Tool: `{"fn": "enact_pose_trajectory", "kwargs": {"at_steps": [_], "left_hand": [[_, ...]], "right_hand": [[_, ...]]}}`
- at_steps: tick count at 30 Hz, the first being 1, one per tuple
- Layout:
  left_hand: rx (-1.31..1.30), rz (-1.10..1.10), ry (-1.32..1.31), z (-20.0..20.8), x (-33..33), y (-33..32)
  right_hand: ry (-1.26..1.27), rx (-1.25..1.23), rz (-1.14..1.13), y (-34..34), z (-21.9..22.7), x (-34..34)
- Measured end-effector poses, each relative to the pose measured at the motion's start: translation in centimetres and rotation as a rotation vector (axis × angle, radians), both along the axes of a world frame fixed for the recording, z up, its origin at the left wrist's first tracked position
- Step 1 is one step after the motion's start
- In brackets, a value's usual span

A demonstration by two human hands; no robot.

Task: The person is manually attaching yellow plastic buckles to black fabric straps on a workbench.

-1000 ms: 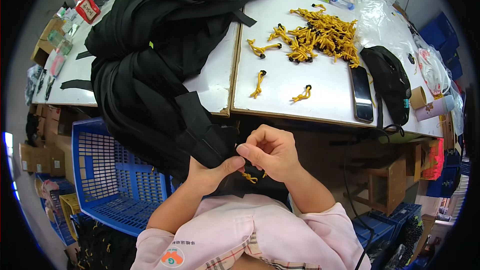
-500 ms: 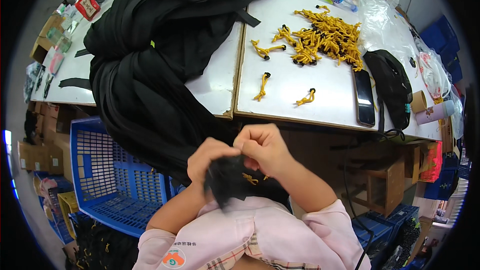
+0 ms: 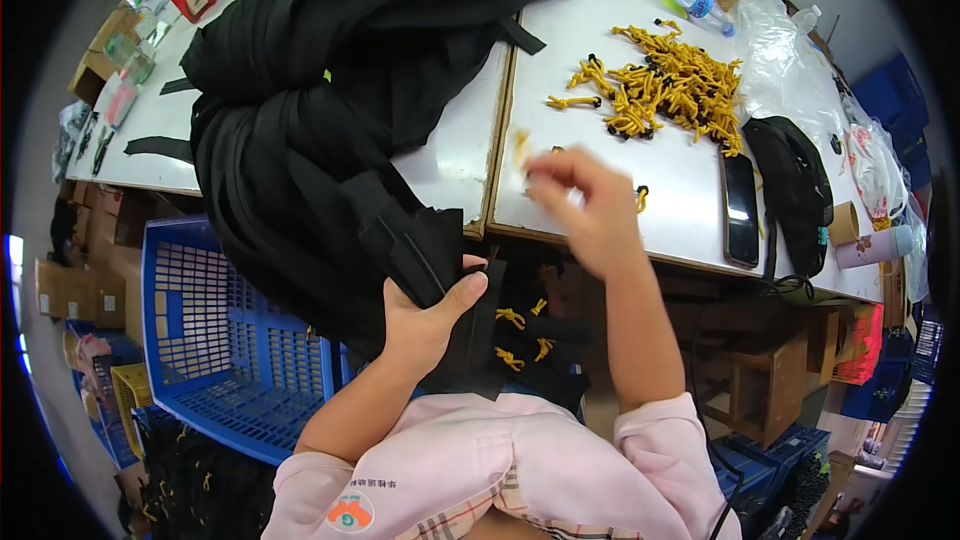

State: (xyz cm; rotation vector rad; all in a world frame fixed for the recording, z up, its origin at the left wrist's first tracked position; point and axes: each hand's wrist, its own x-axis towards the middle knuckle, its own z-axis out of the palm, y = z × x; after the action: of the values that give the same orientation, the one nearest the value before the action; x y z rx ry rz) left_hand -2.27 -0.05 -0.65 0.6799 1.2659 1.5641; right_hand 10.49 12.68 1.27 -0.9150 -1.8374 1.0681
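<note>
My left hand (image 3: pixel 425 325) is closed round a bundle of flat black fabric strips (image 3: pixel 405 245), with the thumb lying across it. My right hand (image 3: pixel 595 210), smeared by motion, is over the table's near edge. Its thumb and forefinger pinch a yellow cord pull (image 3: pixel 521 145), which sticks up blurred from the fingertips. Partly hidden behind this hand lies another cord pull (image 3: pixel 642 198). Black strips with yellow cords (image 3: pixel 510 358) hang below, near my lap. A large heap of black strips (image 3: pixel 300 60) drapes over the table edge.
A pile of yellow cord pulls with black ends (image 3: pixel 670 90) lies on the white table (image 3: pixel 630 230). Right of it are a phone (image 3: pixel 740 210), a black pouch (image 3: pixel 790 185), a plastic bottle (image 3: pixel 703 6) and a tumbler (image 3: pixel 875 247). A blue crate (image 3: pixel 240 340) stands below left.
My hands were together over black fabric; they are now apart. My right hand has moved forward over the table and taken a cord pull. The left hand's strips now show more fully.
</note>
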Motion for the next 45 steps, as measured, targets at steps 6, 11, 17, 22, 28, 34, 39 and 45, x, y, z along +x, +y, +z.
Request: {"fn": "enact_pose_trajectory", "kwargs": {"at_steps": [6, 11, 17, 22, 28, 34, 39, 45], "left_hand": [[0.199, -0.012, 0.121, 0.0, 0.8, 0.1], [0.067, -0.119, 0.196, 0.9, 0.6, -0.2], [0.209, -0.064, 0.130, 0.1, 1.0, -0.7], [0.207, 0.003, 0.287, 0.3, 1.4, -0.9], [0.317, -0.003, 0.520, -0.1, 1.0, -0.8], [0.087, -0.113, -0.162, 1.1, 0.4, -1.0], [0.146, -0.194, -0.014, 0.6, -0.2, -0.9], [0.187, -0.211, 0.191, 0.6, 0.0, -0.7]], "right_hand": [[0.082, 0.214, 0.205, -5.3, 0.0, 0.9], [-0.052, 0.435, 0.242, -5.4, 0.3, 1.3], [0.204, 0.034, 0.260, -6.0, -1.0, 1.3], [0.430, -0.138, 0.188, -7.6, -2.0, 0.2], [0.331, -0.119, 0.099, -8.7, -2.6, 0.3], [0.695, -0.874, 0.351, -8.1, -1.8, 0.8], [0.504, -1.006, 0.574, -5.8, -1.5, 2.1], [0.462, -0.938, 0.460, -6.7, -1.6, 1.8]]}}
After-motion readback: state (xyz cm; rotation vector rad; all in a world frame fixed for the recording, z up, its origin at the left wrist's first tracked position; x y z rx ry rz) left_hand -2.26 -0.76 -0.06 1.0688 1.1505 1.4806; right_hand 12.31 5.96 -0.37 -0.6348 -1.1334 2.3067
